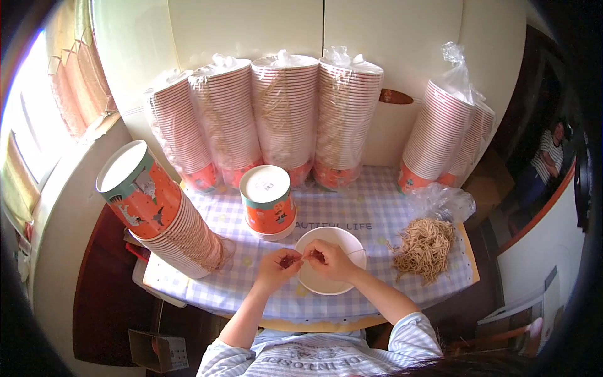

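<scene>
A white paper bucket (331, 288) stands on the table before me with its open mouth up. My left hand (277, 267) is at its left rim, thumb and fingers pinched together. Over the mouth is my right hand (329, 260), also closed in a pinch, its fingertips meeting those of the left. Both seem to grip a thin string (357, 252), part of which shows at the right of my right hand, near the bucket's rim; the fingers hide the rest. To the right lies a tangled pile of tan strings (424, 249).
Behind the hands, an orange bucket (270, 213) stands upside down. At left leans a tall stack of buckets (182, 232) with strings hanging on it. Plastic-wrapped stacks (286, 119) line the back, beside another stack (436, 132). A checked cloth covers the table (220, 298). A person (549, 157) is far right.
</scene>
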{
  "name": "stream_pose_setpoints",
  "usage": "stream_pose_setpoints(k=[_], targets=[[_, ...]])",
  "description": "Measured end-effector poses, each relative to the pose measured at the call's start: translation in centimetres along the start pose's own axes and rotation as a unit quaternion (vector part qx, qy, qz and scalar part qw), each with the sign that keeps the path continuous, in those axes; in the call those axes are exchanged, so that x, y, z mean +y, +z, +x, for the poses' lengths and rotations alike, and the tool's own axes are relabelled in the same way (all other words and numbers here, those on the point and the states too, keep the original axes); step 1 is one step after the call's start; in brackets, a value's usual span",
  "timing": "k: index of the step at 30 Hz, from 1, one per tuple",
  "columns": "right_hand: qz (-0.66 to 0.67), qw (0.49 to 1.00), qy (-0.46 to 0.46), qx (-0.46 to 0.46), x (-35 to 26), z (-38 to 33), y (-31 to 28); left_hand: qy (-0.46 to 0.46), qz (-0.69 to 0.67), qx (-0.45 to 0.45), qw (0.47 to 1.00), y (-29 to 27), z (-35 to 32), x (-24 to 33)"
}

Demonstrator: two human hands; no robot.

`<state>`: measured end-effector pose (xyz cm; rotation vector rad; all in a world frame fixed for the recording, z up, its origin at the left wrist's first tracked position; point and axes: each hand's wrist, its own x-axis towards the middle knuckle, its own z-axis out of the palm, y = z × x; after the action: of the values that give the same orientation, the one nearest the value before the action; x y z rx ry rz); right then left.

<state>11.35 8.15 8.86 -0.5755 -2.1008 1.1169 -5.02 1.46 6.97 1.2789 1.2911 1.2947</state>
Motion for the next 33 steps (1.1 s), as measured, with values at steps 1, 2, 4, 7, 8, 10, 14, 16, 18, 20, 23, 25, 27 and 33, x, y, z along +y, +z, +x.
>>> stream_pose_setpoints(k=[1, 2, 4, 7, 8, 10, 14, 16, 18, 20, 23, 25, 27, 33], targets=[[-0.01, 1.0, -0.029, 0.006, 0.1, 0.1, 0.0, 0.008, 0.036, -0.007, 0.999, 0.0, -0.1, 0.1], [-0.019, 0.998, -0.057, 0.012, 0.1, 0.1, 0.0, 0.009, 0.037, -0.007, 0.999, 0.0, -0.1, 0.1], [-0.035, 0.996, -0.079, 0.02, 0.3, 0.3, 0.0, 0.008, 0.049, -0.008, 0.999, 0.0, -0.1, 0.1], [-0.102, 0.99, -0.095, 0.03, 0.2, 0.2, -0.1, 0.013, 0.04, -0.008, 0.999, -0.1, -0.1, 0.2], [-0.154, 0.984, -0.088, 0.033, 0.0, 0.1, -0.1, 0.013, 0.04, -0.007, 0.999, -0.2, -0.1, 0.1], [-0.175, 0.979, -0.1, 0.042, -0.4, 0.1, 0.1, -0.005, -0.028, -0.017, 0.999, -0.4, 0.0, -0.4], [-0.222, 0.967, -0.118, 0.051, -0.6, 0.1, 0.5, -0.027, -0.067, -0.032, 0.997, -0.9, 0.3, -1.1], [-0.232, 0.963, -0.127, 0.044, -0.3, 0.2, 0.5, -0.014, -0.079, -0.039, 0.996, -1.0, 0.5, -1.5], [-0.243, 0.96, -0.135, 0.038, -0.1, 0.2, 0.4, -0.02, -0.073, -0.043, 0.996, -1.0, 0.5, -1.3], [-0.244, 0.96, -0.129, 0.042, -0.2, 0.3, 0.4, -0.026, -0.065, -0.044, 0.997, -1.2, 0.6, -1.3], [-0.227, 0.967, -0.108, 0.052, -0.3, 0.2, 0.4, -0.006, -0.038, -0.041, 0.998, -1.4, 0.7, -1.8], [-0.229, 0.967, -0.099, 0.044, -0.7, 0.3, 0.2, 0.005, -0.084, -0.045, 0.995, -1.5, 0.7, -1.7], [-0.23, 0.968, -0.091, 0.035, -1.1, 0.0, 0.4, 0.001, -0.101, -0.045, 0.994, -1.6, 0.5, -1.9], [-0.225, 0.963, -0.143, -0.032, -1.9, 0.1, 0.6, -0.035, -0.133, -0.041, 0.99, -2.1, 0.9, -1.8]])
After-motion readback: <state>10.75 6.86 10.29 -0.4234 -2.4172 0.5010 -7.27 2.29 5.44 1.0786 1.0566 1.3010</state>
